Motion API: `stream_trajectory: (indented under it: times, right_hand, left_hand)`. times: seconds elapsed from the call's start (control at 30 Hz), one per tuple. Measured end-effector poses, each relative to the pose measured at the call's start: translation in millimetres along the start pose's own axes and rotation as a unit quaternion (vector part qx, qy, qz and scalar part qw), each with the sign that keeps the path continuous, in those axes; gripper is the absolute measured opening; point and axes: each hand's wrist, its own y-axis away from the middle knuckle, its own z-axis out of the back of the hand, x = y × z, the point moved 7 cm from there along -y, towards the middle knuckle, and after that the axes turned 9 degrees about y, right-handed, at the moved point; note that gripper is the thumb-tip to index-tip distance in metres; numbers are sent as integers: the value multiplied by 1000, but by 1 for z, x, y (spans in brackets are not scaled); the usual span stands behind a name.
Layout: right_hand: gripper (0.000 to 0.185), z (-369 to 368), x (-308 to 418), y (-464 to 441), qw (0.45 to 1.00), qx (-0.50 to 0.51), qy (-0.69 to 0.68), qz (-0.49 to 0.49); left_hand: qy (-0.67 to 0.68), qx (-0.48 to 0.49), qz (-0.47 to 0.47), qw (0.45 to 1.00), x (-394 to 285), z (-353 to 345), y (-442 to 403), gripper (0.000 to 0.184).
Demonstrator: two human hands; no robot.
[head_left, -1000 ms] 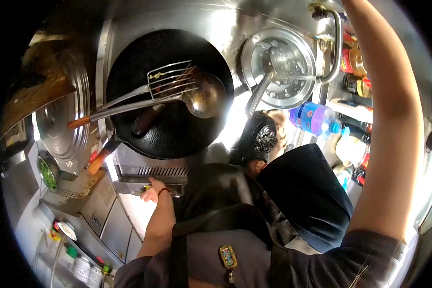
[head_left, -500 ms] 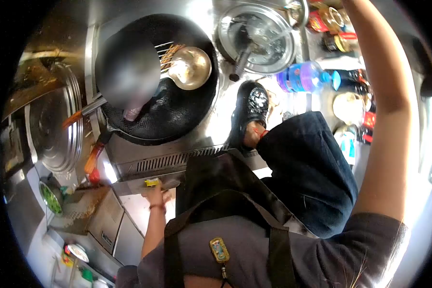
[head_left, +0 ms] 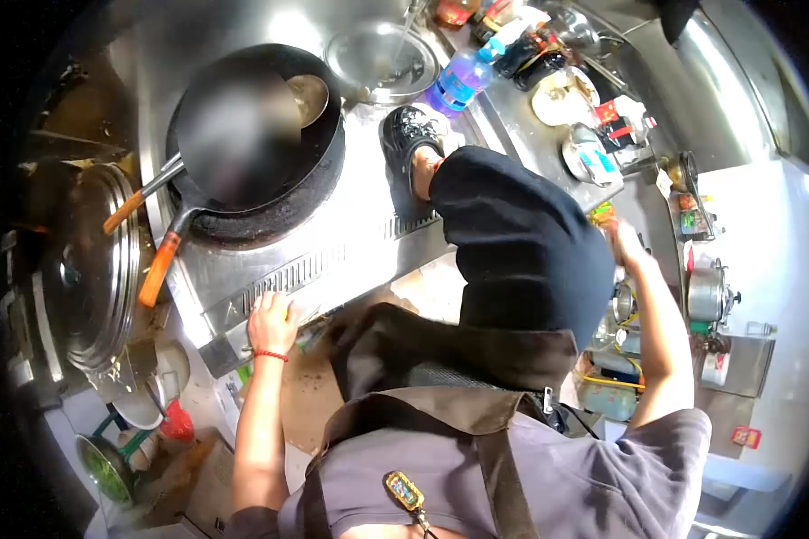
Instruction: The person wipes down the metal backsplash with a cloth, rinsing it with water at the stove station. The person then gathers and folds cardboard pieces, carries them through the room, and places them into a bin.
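Note:
My left hand [head_left: 272,323], with a red bracelet at its wrist, lies on the front edge of the steel stove [head_left: 324,267]. Its fingers rest over the edge, and I see nothing held. My right hand [head_left: 626,244] is beside my raised knee, near the counter's edge. Its fingers are partly hidden, and a yellow and red packet [head_left: 602,213] shows right by them; whether they touch cannot be made out. My leg [head_left: 521,242] in dark trousers is raised, its black shoe [head_left: 412,135] standing on the stove beside the large black wok [head_left: 319,171].
A ladle [head_left: 309,99] lies in the wok, whose middle is blurred. A steel basin [head_left: 382,58] and a purple bottle [head_left: 459,83] stand behind the shoe. Bottles and a white bowl [head_left: 564,97] crowd the right counter. Large lids [head_left: 90,260] lean at left.
The view has turned and shifted. My left hand has come up onto the stove edge; a yellow item beside it earlier no longer shows there. My right arm has come down from the upper right to beside my knee.

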Motion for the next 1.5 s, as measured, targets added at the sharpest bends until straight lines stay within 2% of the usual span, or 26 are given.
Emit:
stream_trajectory:
  times: [0.03, 0.07, 0.1, 0.13, 0.2, 0.23, 0.33, 0.4, 0.43, 0.5, 0.6, 0.67, 0.73, 0.77, 0.8, 0.83, 0.9, 1.0, 1.13, 1.23, 1.27, 1.33, 1.4, 1.43, 1.47, 1.5]
  right_hand:
    - [22, -37, -19, 48, 999, -46, -21, -20]
    - [28, -43, -15, 98, 986, 132, -3, -106]
    - [28, -75, -46, 137, 992, 62, -36, -103]
    - [30, -144, -116, 173, 922, 66, -311, -222]
    - [26, -113, -106, 220, 973, 24, -89, -213]
    - [24, -93, -103, 233, 975, -6, -48, -218]
    - [23, -51, -136, 234, 951, -118, -117, -262]
    - [19, 8, -115, 216, 945, -114, -99, -289]
    - [19, 12, -136, 198, 954, -148, -91, -243]
    - [21, 92, -50, 193, 932, -224, -203, -200]
    - [25, 118, -41, 171, 922, -171, -257, -232]
    - [26, 101, -87, 158, 913, -158, -295, -232]
    - [27, 93, -86, 158, 957, -135, -202, -157]
    - [27, 79, -96, 167, 909, -138, -306, -248]
    - [28, 63, -101, 174, 908, -106, -317, -251]
    - [29, 26, -116, 181, 837, -119, -488, -217]
    - [38, 11, -88, 202, 826, -51, -490, -273]
    - [33, -28, -54, 223, 695, -32, -646, -315]
    - [33, -69, -46, 213, 545, -95, -745, -374]
    - [35, -97, -69, 178, 505, -215, -748, -374]
    - [37, -112, -79, 158, 517, -245, -751, -331]
    - [39, -118, -84, 114, 540, -332, -684, -361]
    - [40, -134, -87, 52, 707, -366, -487, -358]
    - [42, -155, -81, 10, 759, -417, -385, -319]
    - [37, -164, -61, -32, 751, -446, -389, -293]
    - [41, -179, -38, -78, 811, -371, -314, -325]
  left_hand:
    - [-19, 1, -21, 1000, 0, -1, 2, 30]
    - [-35, 3, -40, 999, -2, -1, 5, 37]
    - [-36, -6, -49, 998, -5, 3, 5, 37]
    - [-50, 21, -49, 997, -7, 2, 7, 45]
    - [-68, 54, -48, 995, -10, 2, 13, 52]
    - [-74, 62, -57, 994, -11, 2, 12, 57]
    - [-70, 70, -64, 993, -3, -3, 14, 63]
    - [-69, 73, -69, 993, -1, -5, 16, 63]
    - [-70, 74, -64, 993, -1, -5, 14, 63]
    - [-69, 77, -59, 993, -2, -4, 14, 64]
    - [-79, 88, -55, 992, -1, -6, 12, 63]
    - [-78, 101, -63, 990, -5, -7, 13, 63]
    - [-79, 85, -67, 991, -8, -3, 10, 63]
    - [-73, 73, -74, 992, -9, -3, 10, 64]
    - [-72, 71, -80, 992, -5, -6, 10, 64]
    - [-67, 92, -61, 992, -6, -5, 9, 66]
    - [-61, 104, -50, 991, -9, -7, 7, 68]
    - [-72, 93, -69, 991, -7, -9, 7, 69]
    - [-91, 93, -89, 988, -10, -11, 6, 72]
    - [-94, 93, -106, 986, -10, -13, 6, 72]
    - [-91, 111, -81, 986, -10, -14, 5, 71]
    - [-95, 134, -67, 984, -15, -13, 1, 71]
    - [-78, 174, -21, 981, -19, -15, -6, 66]
    - [-47, 157, -26, 986, -35, -13, -13, 62]
    - [-19, 140, -34, 989, -60, -8, -24, 59]
    - [-8, 134, -46, 990, -87, -12, -41, 55]
